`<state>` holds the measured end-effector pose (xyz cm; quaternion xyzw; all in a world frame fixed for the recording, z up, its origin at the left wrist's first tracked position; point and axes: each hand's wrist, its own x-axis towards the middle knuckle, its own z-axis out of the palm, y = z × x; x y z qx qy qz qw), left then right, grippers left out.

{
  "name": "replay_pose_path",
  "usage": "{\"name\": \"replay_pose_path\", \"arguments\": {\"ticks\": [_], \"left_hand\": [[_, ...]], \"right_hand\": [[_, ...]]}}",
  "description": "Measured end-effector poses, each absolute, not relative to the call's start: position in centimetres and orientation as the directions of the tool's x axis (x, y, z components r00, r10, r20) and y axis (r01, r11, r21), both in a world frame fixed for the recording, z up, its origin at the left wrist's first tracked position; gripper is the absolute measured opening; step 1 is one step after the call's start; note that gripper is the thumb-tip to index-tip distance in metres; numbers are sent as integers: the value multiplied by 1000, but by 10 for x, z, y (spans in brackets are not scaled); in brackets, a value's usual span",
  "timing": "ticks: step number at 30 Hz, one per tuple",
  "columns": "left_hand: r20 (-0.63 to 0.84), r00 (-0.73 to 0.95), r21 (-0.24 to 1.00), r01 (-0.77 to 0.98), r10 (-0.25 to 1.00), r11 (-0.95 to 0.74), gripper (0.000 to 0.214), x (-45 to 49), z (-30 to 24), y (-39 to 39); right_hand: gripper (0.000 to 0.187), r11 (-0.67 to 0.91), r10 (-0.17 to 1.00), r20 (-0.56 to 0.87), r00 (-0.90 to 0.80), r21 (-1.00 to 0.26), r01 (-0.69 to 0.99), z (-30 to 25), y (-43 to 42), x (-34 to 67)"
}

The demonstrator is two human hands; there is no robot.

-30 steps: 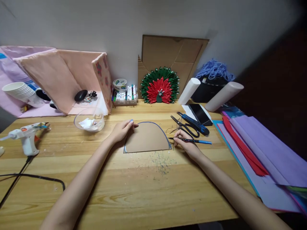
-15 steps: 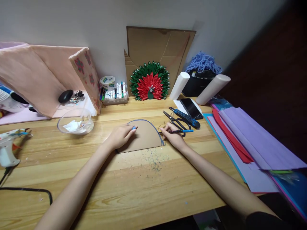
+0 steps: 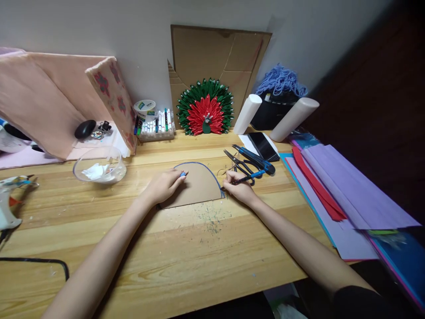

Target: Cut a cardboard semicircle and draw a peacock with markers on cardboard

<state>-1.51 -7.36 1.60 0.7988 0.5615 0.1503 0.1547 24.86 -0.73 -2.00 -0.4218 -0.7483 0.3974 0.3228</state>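
A half-round piece of cardboard (image 3: 197, 184) lies on the table, its curved edge coloured blue. My left hand (image 3: 165, 184) rests over its left side, fingers pinched on a small blue marker cap (image 3: 183, 174). At the right corner of the cardboard, my right hand (image 3: 239, 186) grips a blue-ended black marker (image 3: 255, 176), with its tip by the blue edge. Just beyond that hand lie dark-handled scissors (image 3: 241, 163) and a blue utility knife (image 3: 254, 158).
A clear plastic bowl (image 3: 99, 170) and a glue gun (image 3: 10, 199) sit at left. Behind are a box of markers (image 3: 155, 130) and a red-green peacock ornament (image 3: 206, 110). Purple sheets (image 3: 358, 190) cover the right side. Dark crumbs (image 3: 211, 219) dot the table in front.
My right hand has turned the marker so its blue end points higher, and the tip has shifted down along the curved edge to the corner. My left hand stays on the cardboard.
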Motion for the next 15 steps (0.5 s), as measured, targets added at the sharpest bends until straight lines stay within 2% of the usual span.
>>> {"name": "replay_pose_path", "arguments": {"ticks": [12, 15], "left_hand": [[80, 344, 432, 834, 936, -344, 39, -16, 14, -74], [82, 342, 444, 829, 936, -341, 37, -16, 14, -74]], "right_hand": [[28, 331, 815, 72, -575, -873, 359, -12, -17, 252], [27, 265, 791, 14, -611, -909, 321, -10, -19, 251]]}}
